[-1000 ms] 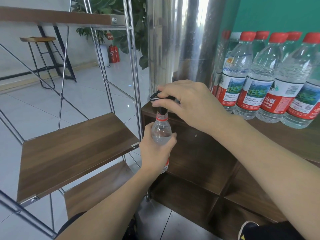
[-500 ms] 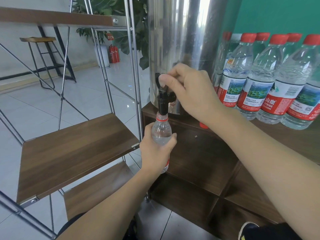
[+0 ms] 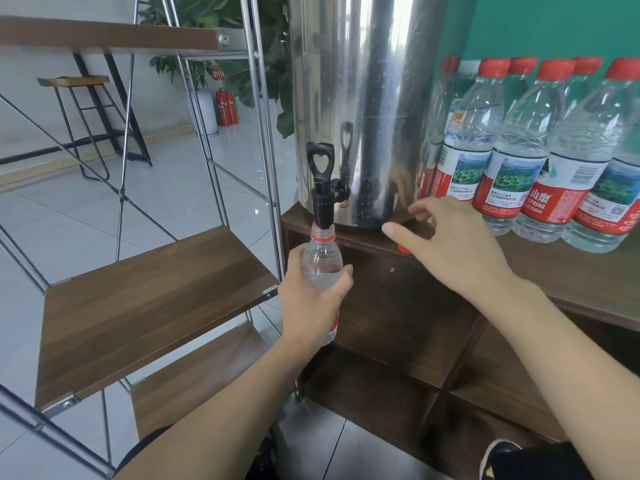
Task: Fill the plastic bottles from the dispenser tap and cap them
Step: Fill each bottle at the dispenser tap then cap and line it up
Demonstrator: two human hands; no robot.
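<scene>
The bottle (image 3: 322, 263) stands upright with its open neck right under the black tap (image 3: 323, 188), at 9 o'clock from the steel dispenser (image 3: 363, 98). The left hand (image 3: 311, 303) grips its body, fingers curled round it. At 3 o'clock, the right hand (image 3: 453, 247) hovers with fingers loosely spread, holding nothing, over a red cap (image 3: 403, 249) on the counter (image 3: 571, 271). Capped bottles (image 3: 540, 161) stand at the dispenser's 3 o'clock.

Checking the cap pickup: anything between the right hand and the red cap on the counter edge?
Nothing visible. The right hand hovers open directly over the red cap, partly hiding it. The dispenser stands behind; the capped bottles stand off to the right.
</scene>
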